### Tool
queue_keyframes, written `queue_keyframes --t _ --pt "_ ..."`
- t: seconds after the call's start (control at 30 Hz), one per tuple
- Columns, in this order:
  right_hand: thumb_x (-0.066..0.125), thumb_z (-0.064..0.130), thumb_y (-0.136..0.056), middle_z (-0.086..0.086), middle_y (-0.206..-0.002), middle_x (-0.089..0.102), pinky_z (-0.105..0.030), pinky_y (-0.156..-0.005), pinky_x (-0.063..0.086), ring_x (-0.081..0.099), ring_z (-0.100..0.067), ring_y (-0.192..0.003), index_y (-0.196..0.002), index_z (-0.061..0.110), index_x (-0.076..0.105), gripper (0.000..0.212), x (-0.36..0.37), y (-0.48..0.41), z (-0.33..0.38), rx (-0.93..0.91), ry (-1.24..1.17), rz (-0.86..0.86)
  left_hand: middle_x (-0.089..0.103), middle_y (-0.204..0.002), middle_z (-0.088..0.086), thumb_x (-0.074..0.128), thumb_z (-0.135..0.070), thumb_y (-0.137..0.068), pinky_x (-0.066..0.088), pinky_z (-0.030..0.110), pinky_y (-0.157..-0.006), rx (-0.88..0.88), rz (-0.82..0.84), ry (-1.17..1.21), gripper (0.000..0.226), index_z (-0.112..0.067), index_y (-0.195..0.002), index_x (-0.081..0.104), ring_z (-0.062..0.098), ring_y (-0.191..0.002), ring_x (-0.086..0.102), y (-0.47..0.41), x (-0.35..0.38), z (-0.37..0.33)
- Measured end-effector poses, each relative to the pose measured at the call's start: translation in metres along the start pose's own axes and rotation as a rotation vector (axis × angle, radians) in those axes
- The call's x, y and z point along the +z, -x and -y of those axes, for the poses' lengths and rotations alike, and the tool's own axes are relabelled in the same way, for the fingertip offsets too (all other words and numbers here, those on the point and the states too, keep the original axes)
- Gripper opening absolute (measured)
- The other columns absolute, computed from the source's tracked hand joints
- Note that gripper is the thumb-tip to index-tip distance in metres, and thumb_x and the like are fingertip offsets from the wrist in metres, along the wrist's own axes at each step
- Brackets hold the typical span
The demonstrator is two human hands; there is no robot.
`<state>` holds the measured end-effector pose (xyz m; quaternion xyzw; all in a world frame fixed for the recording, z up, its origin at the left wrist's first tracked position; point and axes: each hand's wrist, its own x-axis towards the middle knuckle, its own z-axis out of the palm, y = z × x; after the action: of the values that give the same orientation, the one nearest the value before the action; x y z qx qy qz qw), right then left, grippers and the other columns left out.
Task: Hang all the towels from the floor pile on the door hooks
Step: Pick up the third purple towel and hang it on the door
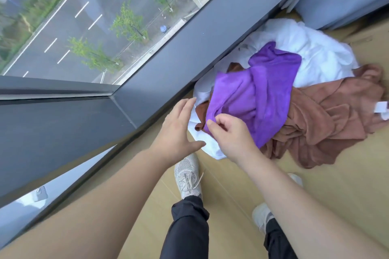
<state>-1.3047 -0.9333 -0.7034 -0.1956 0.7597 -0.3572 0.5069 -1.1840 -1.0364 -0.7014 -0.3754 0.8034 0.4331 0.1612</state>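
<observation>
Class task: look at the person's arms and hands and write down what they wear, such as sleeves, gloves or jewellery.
The left hand and right hand are bare: no gloves, and no ring shows. The left forearm and right forearm are uncovered, with no sleeve, watch or bracelet in view.

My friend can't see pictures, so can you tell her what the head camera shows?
A person's right hand pinches the near edge of a purple towel that tops a heap of white towels and a brown towel. The left hand is open beside it. The towels lie on a wooden floor by a big window above a street.
</observation>
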Motion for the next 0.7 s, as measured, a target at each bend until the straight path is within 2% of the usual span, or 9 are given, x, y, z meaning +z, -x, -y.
queue_keyframes --t 0.1,0.2,0.27,0.37,0.47,0.53,0.6,0.67,0.7 --pt "0.058 0.031 -0.084 0.01 -0.056 0.037 -0.021 -0.055 0.03 0.034 -0.004 -0.056 -0.056 0.013 0.041 0.037 -0.011 0.041 0.032 -0.14 -0.083 0.116 0.029 -0.149 0.001 0.066 -0.031 -0.072 0.024 0.031 -0.113 0.138 0.03 0.032 0.077 -0.021 -0.143 0.036 0.012 -0.137 0.028 0.002 -0.003 -0.027" --pt "0.06 0.028 -0.084 0.011 -0.068 0.051 -0.014 -0.062 0.037 0.046 -0.001 -0.062 -0.067 0.015 0.056 0.021 -0.034 0.062 0.049 -0.21 -0.266 0.086 0.057 -0.09 -0.008 0.058 -0.016 -0.079 0.043 0.028 -0.077 0.112 0.079 0.207 0.007 -0.02 -0.085 0.056 -0.002 -0.08 0.047 0.007 -0.011 -0.054" --pt "0.062 0.029 -0.083 0.007 -0.078 0.063 -0.016 -0.065 0.045 0.057 -0.004 -0.067 -0.083 0.021 0.063 0.008 -0.057 0.063 0.044 -0.171 -0.404 -0.025 0.052 -0.071 -0.007 0.058 -0.01 -0.087 0.043 0.023 -0.063 0.013 -0.057 0.328 0.021 -0.023 -0.074 0.047 -0.002 -0.062 0.044 0.009 -0.017 -0.068" --pt "0.07 0.032 -0.074 0.008 -0.109 0.06 -0.022 -0.083 0.047 0.059 -0.008 -0.099 -0.112 0.032 0.056 0.04 -0.09 0.057 0.016 -0.024 -0.167 -0.155 0.053 -0.069 -0.011 0.055 -0.019 -0.094 0.04 0.008 -0.054 -0.129 -0.243 0.553 0.02 -0.025 -0.076 0.047 -0.008 -0.055 0.048 0.013 -0.034 -0.096" --pt "0.083 0.03 -0.07 0.01 -0.143 0.03 -0.015 -0.102 0.029 0.034 -0.001 -0.13 -0.147 0.029 0.025 0.096 -0.099 0.054 0.004 0.087 0.187 -0.043 0.054 -0.065 -0.007 0.057 -0.027 -0.093 0.045 0.02 -0.062 -0.207 -0.343 0.774 0.025 -0.022 -0.07 0.049 0.003 -0.059 0.051 0.022 -0.055 -0.125" --pt "0.081 0.035 -0.074 -0.002 -0.131 0.046 -0.01 -0.09 0.043 0.044 -0.013 -0.126 -0.141 0.029 0.034 0.082 -0.099 0.055 0.011 0.252 -0.162 -0.124 0.056 -0.069 -0.001 0.061 -0.033 -0.086 0.05 0.034 -0.071 -0.222 -0.326 0.965 0.024 -0.025 -0.064 0.056 0.014 -0.07 0.055 0.031 -0.069 -0.14" --pt "0.071 0.062 -0.072 -0.011 -0.094 0.055 -0.034 -0.073 0.059 0.058 -0.028 -0.104 -0.119 0.025 0.056 0.061 -0.094 0.055 0.03 0.589 -0.836 -0.118 0.057 -0.074 0.005 0.062 -0.031 -0.082 0.05 0.046 -0.082 -0.238 -0.262 1.188 0.019 -0.026 -0.064 0.062 0.023 -0.079 0.057 0.043 -0.081 -0.155" --pt "0.059 0.079 -0.068 -0.002 -0.096 0.06 -0.054 -0.086 0.052 0.061 -0.027 -0.098 -0.109 0.015 0.064 0.075 -0.086 0.057 0.046 0.668 -1.161 -0.006 0.057 -0.076 0.011 0.063 -0.023 -0.087 0.048 0.05 -0.084 -0.27 -0.185 1.334 0.016 -0.019 -0.071 0.06 0.028 -0.079 0.058 0.058 -0.092 -0.172" --pt "0.056 0.078 -0.073 -0.004 -0.108 0.065 -0.052 -0.091 0.05 0.063 -0.026 -0.104 -0.112 0.012 0.067 0.077 -0.08 0.059 0.059 0.639 -1.213 0.032 0.058 -0.074 0.011 0.062 -0.018 -0.09 0.049 0.049 -0.084 -0.285 -0.156 1.361 0.016 -0.015 -0.075 0.058 0.028 -0.076 0.059 0.065 -0.096 -0.181"
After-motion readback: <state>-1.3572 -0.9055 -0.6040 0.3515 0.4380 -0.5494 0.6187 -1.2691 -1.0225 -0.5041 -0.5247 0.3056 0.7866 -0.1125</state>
